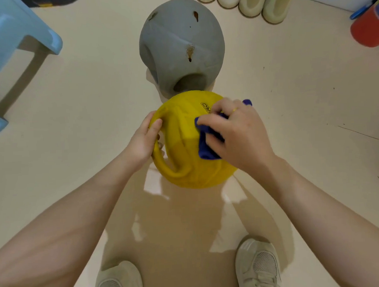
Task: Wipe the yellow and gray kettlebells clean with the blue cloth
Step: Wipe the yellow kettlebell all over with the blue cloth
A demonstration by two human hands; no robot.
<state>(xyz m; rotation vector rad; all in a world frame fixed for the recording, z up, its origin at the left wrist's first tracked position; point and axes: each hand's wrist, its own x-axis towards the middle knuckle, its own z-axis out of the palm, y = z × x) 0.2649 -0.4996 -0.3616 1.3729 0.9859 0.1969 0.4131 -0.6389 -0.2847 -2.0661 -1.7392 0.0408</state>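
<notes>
The yellow kettlebell sits on the pale floor in the middle of the view. My left hand is wrapped around its handle on the left side. My right hand presses a bunched blue cloth against the kettlebell's upper right surface, and most of the cloth is hidden under my fingers. Just behind it the gray kettlebell lies on the floor, with brown stains on its top and front.
A light blue plastic stool stands at the left. Several pale boots line the far wall. A red container is at the right edge. My two shoes are at the bottom.
</notes>
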